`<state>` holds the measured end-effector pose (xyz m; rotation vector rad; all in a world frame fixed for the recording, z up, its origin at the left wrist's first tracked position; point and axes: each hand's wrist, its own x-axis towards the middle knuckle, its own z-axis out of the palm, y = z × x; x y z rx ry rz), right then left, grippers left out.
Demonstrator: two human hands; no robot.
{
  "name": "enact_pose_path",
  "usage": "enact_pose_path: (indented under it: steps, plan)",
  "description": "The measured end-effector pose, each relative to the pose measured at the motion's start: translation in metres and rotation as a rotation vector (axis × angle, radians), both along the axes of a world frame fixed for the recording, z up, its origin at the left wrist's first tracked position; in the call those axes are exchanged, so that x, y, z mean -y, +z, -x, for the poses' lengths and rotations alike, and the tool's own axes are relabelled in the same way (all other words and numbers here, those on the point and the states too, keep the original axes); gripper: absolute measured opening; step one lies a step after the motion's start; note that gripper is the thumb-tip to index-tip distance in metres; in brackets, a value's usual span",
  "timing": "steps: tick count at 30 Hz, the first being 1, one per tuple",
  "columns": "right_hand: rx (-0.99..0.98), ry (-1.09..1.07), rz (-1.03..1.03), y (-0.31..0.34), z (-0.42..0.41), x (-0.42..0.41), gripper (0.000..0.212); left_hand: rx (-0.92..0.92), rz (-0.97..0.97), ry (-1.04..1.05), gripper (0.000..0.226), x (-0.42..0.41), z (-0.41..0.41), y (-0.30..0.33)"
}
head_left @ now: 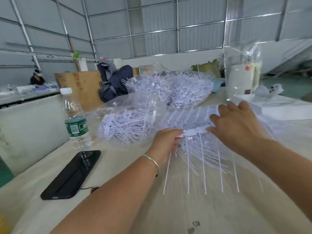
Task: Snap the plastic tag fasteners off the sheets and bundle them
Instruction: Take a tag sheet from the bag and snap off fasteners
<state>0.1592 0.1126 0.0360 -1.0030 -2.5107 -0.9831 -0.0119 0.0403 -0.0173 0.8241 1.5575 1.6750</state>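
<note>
Soft even daylight; wide-angle edges bend, slight blur.

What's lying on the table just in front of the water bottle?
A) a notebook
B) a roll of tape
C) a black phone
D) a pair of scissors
C: a black phone lies flat on the table just in front of the water bottle.

A phone (pixel 71 174) is lying on the table (pixel 194 208), a bottle (pixel 76 119) standing behind it; bagged fasteners (pixel 128 122) are sitting right of the bottle, more bags (pixel 177 88) lying behind them.
</note>
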Motion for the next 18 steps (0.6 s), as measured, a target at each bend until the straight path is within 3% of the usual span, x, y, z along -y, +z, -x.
enact_pose_path:
  steps: [4,10,16,18]
  plan:
    - [-0.042,-0.07,-0.057,0.026,0.0,0.015,0.059,0.038,-0.007,-0.061,0.018,-0.001,-0.001,-0.014]
    - [-0.04,-0.104,0.042,0.043,0.001,0.032,0.069,0.012,-0.031,-0.05,0.02,-0.001,0.011,-0.025]
    - [0.034,0.02,-0.188,0.051,0.007,0.029,0.065,-0.007,-0.091,-0.018,0.033,-0.002,0.011,-0.026]
    - [0.008,0.1,-0.174,0.045,0.007,0.015,0.062,0.014,-0.088,0.007,0.023,0.001,0.013,-0.026]
